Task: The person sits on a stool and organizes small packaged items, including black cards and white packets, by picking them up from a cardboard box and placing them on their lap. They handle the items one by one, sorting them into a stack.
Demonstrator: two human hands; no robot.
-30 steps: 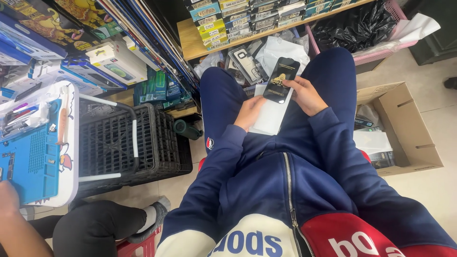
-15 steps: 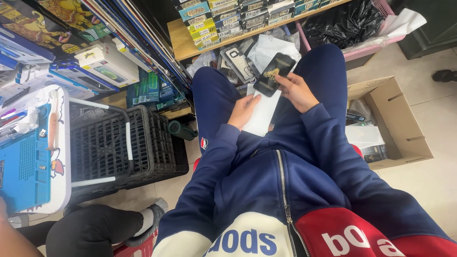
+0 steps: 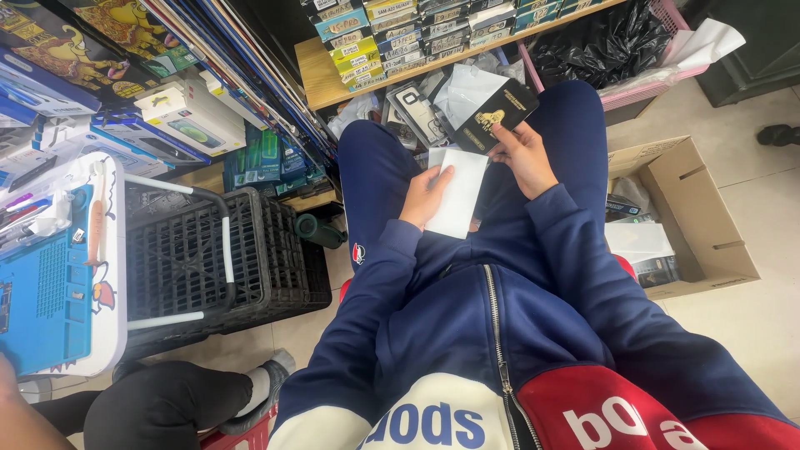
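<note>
I sit with my knees apart in dark blue trousers. My right hand (image 3: 523,156) grips a flat black packet with a gold emblem (image 3: 497,112), raised over my right knee. My left hand (image 3: 427,193) holds a plain white flat packet (image 3: 460,192) that lies lengthwise on my lap between the thighs. The two packets nearly touch at their upper ends. Both sleeves are dark blue.
A black plastic crate (image 3: 208,267) stands at my left, beside a white and blue board (image 3: 58,275). An open cardboard box (image 3: 692,217) sits at right. Ahead, a wooden shelf (image 3: 333,79) holds stacked small boxes; loose packets lie on the floor. Another person's dark-trousered leg (image 3: 167,408) is at lower left.
My right hand has lifted the black packet slightly away from the white one. The view has shifted a little; the left hand stays on the white packet.
</note>
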